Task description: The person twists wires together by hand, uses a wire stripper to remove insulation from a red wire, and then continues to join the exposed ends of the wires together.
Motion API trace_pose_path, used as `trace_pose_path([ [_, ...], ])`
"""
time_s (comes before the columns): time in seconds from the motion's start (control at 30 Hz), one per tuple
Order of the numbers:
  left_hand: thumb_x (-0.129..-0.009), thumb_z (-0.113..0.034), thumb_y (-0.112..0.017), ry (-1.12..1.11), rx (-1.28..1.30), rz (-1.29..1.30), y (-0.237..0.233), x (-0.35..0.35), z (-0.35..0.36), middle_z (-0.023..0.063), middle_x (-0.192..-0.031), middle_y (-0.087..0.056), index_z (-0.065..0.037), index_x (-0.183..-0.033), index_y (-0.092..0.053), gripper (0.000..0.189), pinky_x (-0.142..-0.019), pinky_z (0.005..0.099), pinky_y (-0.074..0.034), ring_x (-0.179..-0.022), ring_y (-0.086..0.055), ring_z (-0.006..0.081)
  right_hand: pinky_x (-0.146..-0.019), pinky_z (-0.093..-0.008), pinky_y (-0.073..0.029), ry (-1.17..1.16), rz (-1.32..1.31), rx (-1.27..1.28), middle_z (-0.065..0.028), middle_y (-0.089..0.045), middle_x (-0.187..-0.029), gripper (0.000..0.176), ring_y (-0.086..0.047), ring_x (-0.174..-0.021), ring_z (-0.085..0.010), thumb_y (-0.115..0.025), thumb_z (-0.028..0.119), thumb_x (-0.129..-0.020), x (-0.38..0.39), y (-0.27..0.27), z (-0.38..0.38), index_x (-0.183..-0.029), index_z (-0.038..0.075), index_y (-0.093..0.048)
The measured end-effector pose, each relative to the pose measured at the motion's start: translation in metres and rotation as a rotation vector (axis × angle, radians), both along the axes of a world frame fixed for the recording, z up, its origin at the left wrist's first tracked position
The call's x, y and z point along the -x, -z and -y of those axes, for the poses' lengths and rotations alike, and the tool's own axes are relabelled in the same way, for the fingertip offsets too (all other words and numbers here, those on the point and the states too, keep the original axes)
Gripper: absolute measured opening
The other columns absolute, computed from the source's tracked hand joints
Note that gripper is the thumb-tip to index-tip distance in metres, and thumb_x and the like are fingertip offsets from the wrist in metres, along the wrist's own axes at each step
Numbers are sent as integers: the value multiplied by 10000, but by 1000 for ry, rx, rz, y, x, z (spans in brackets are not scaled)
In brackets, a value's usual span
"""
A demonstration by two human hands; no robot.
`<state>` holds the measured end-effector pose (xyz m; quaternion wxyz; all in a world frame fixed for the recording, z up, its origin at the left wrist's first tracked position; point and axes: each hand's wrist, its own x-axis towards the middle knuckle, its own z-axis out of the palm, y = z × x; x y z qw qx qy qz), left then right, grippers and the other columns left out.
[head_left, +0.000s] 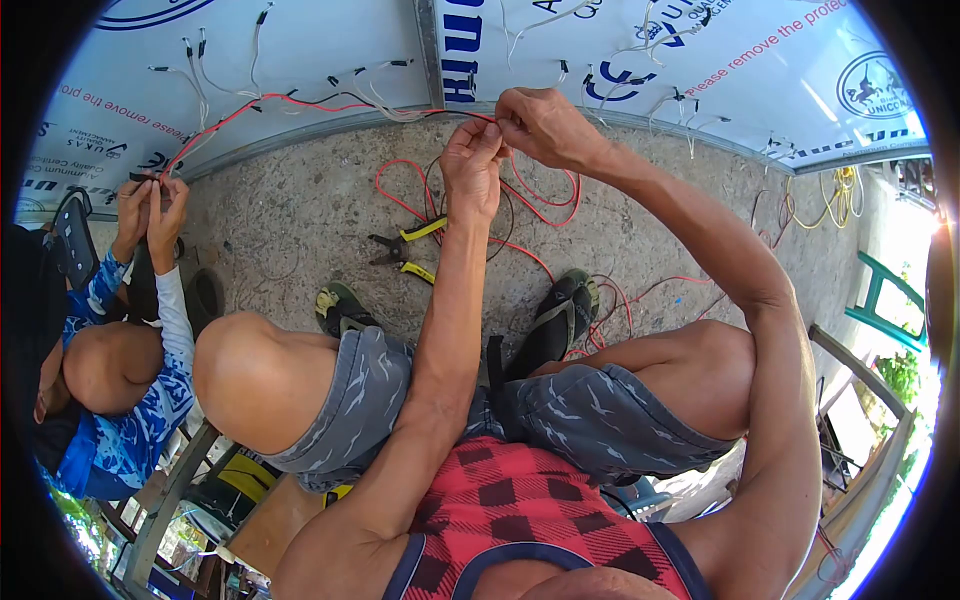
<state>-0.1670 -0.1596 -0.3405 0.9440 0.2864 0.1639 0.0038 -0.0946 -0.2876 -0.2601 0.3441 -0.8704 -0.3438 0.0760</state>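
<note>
Fingertips (487,135) of my left hand (470,170) and right hand (545,125) pinch shut on the red wire (300,100), close together to keep it taut between them. Pliers (405,250) lie just below, within reach. Well left, a co-worker's hands (150,205) seem to hold its far end.

Both hands at the foot of the panel, tools on the ground below.

Left hand (472,170) just below and left of right hand (540,125), both pinching one wire (300,100) along the lower edge of the panel (300,45). Beneath them on the ground (300,200), pliers (402,250) left of a coil of wire (574,190). Sandals (560,312) nearer still. At far left, a co-worker's hands (150,205) at the same edge.
</note>
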Motion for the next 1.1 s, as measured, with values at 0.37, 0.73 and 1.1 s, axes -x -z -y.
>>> trace_pose_path([
  [0.37,-945,-51,-668,87,20,50,-10,-24,5,32,-855,-649,-40,-990,-600,82,-639,265,-432,-715,-556,110,-622,-406,-519,-10,111,1,-158,-641,-751,142,-650,-684,-335,-634,108,-862,-10,-14,9,-930,-9,-590],
  [0.73,-925,-74,-697,291,-131,136,-24,-52,-31,32,-866,-672,-36,-992,-677,80,-615,267,-449,-753,-593,115,-660,-432,-511,-15,61,-32,-167,-651,-765,202,-655,-714,-354,-626,203,-862,-34,-29,11,-902,6,-610],
  [1.1,-924,-91,-706,138,-254,142,-29,-55,-17,26,-842,-656,-23,-1004,-642,123,-598,263,-427,-685,-544,107,-635,-423,-504,-24,14,-72,-177,-640,-724,187,-638,-665,-347,-632,185,-866,-40,-28,10,-886,0,-625],
])
